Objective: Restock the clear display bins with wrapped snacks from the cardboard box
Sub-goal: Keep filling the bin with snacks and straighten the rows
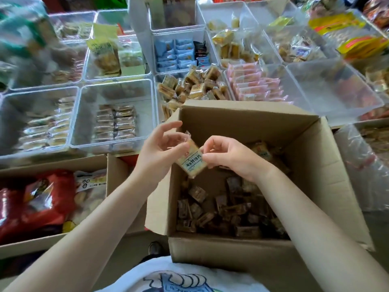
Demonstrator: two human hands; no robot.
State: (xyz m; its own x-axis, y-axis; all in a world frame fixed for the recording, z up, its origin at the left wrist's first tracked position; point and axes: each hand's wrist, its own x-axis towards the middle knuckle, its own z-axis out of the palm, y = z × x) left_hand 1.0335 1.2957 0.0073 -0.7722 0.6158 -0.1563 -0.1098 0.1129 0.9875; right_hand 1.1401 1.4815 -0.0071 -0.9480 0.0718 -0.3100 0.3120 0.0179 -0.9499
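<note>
Both hands were raised over the open brown cardboard box (259, 165), sharing one pale yellow snack in a clear printed wrapper (190, 160). The right hand (229, 157) pinched the wrapper's right edge between thumb and curled fingers. The left hand (162, 148) gripped the snack's upper left end, thumb beneath and fingers loosely arched above. The snack sat tilted, just above the box's left wall. Inside the box lay a loose layer of similar wrapped snacks (227, 211), in shadow. Beyond the box, a clear plastic display bin (156, 79) held a heap of tan wrapped snacks (193, 85). To its right, pink wrapped packets (252, 85) stood in rows. A second cardboard box (101, 163) with red bags (42, 199) sat at left.
</note>
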